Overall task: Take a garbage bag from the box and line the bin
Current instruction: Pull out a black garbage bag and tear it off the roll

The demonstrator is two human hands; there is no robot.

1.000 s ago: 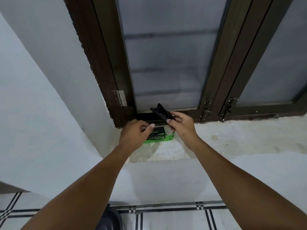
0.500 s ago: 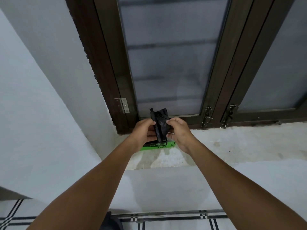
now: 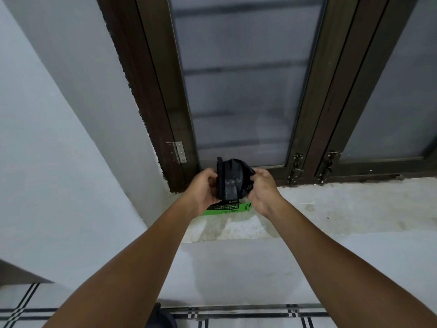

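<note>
A folded black garbage bag (image 3: 233, 179) is held up in front of the window, just above the sill. My left hand (image 3: 203, 189) grips its left edge and my right hand (image 3: 262, 190) grips its right edge. Under the hands lies a green and black garbage bag box (image 3: 227, 207), flat on the window sill and partly hidden by the bag and my hands. A dark rounded shape (image 3: 163, 319) at the bottom edge, on the floor between my arms, may be the bin; only a sliver shows.
The concrete window sill (image 3: 343, 207) stretches to the right. A dark wooden window frame (image 3: 151, 91) with frosted panes rises behind, with metal latches (image 3: 296, 168) on the lower right. A white wall (image 3: 59, 162) closes the left side. Tiled floor (image 3: 248, 318) lies below.
The bag came out of the box in my right hand. My left hand left the box and took the bag's other edge, and both hands have spread the folded bag wider.
</note>
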